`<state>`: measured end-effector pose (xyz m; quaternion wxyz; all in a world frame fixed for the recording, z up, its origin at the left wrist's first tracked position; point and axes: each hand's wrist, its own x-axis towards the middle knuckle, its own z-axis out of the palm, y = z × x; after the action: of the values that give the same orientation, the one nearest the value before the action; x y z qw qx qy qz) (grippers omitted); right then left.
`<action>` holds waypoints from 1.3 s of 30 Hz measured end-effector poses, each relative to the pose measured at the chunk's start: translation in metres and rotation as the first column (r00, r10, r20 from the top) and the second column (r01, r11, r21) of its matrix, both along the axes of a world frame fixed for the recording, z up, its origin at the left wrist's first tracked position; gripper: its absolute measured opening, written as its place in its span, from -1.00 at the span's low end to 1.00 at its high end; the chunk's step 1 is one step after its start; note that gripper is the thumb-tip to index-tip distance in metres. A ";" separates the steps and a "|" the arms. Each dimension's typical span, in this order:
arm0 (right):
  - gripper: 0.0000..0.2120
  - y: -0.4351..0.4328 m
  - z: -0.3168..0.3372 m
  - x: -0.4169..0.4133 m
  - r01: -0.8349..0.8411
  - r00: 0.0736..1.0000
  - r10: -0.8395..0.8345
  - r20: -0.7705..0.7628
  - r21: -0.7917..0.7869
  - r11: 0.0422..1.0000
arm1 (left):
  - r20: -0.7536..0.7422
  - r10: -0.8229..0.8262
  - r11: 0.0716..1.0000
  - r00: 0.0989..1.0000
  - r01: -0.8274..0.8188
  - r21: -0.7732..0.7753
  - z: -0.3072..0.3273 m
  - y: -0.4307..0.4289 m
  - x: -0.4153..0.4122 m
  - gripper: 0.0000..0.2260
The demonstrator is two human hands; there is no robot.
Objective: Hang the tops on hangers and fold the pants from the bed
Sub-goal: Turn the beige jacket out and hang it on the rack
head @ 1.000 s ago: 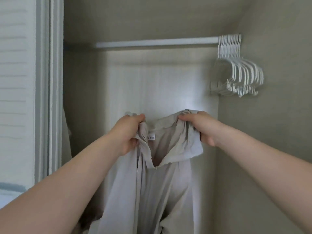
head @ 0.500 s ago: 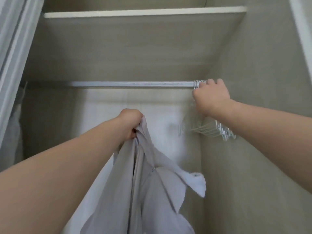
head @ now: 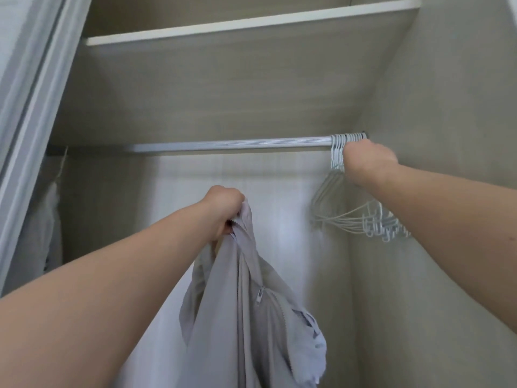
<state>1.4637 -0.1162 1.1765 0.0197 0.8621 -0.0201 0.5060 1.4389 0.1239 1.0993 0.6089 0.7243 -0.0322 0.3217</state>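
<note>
The left hand [head: 223,210] alone now grips the grey jacket [head: 223,317] by its collar. The jacket hangs straight down below that hand, zip running vertically. The right hand [head: 369,161] has let go and reached the hangers [head: 349,219] on the rod [head: 223,144]; its fingers are hidden, so I cannot tell its grip.

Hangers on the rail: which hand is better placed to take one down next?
Probably the right hand: it is at the hooks of the hangers on the rail, while the left hand grips the grey jacket lower down.
</note>
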 end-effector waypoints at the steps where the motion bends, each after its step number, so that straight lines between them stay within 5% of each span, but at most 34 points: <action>1: -0.67 0.001 0.001 0.001 -0.019 1.000 0.019 0.006 0.013 1.000 | 0.005 0.008 1.000 1.000 -0.007 -0.008 0.000 0.001 -0.003 -0.80; 8: -0.71 0.017 -0.004 0.004 -0.195 0.977 0.174 0.127 0.177 0.965 | 0.052 0.040 0.998 0.998 -0.037 -0.041 -0.002 0.023 -0.022 -0.76; 15: -0.80 0.056 -0.019 -0.008 -0.514 0.857 0.456 0.238 0.341 0.787 | 0.162 0.157 0.987 0.974 -0.148 -0.067 0.004 0.046 -0.064 -0.77; 19: -0.82 0.078 -0.040 -0.017 -0.721 0.685 0.653 0.322 0.426 0.547 | 0.222 0.233 0.972 0.947 -0.219 -0.088 0.012 0.067 -0.103 -0.81; 22: -0.82 0.099 -0.067 -0.032 -0.819 0.482 0.769 0.420 0.528 0.225 | 0.290 0.275 0.961 0.917 -0.260 -0.090 0.017 0.085 -0.139 -0.85; 26: -0.80 0.127 -0.112 -0.068 -0.765 0.253 0.815 0.521 0.624 -0.161 | 0.323 0.408 0.912 0.854 -0.400 -0.093 0.022 0.112 -0.196 -0.91; 31: -0.79 0.166 -0.140 -0.133 -0.617 0.041 0.756 0.653 0.612 -0.495 | 0.317 0.560 0.827 0.765 -0.540 -0.157 0.014 0.144 -0.272 -0.92; 33: -0.84 0.180 -0.136 -0.157 -0.553 -0.020 0.744 0.668 0.613 -0.565 | 0.294 0.623 0.780 0.725 -0.603 -0.165 0.013 0.150 -0.304 -0.86; 39: -0.81 0.207 -0.112 -0.208 -0.383 -0.181 0.821 0.542 0.730 -0.566 | 0.286 0.784 0.605 0.551 -0.781 -0.155 0.021 0.137 -0.410 -0.84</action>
<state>1.2559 0.0907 1.0648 -0.7837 0.4899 0.3814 0.0199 1.0287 0.2610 1.1205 0.3913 0.5963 0.1945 0.6735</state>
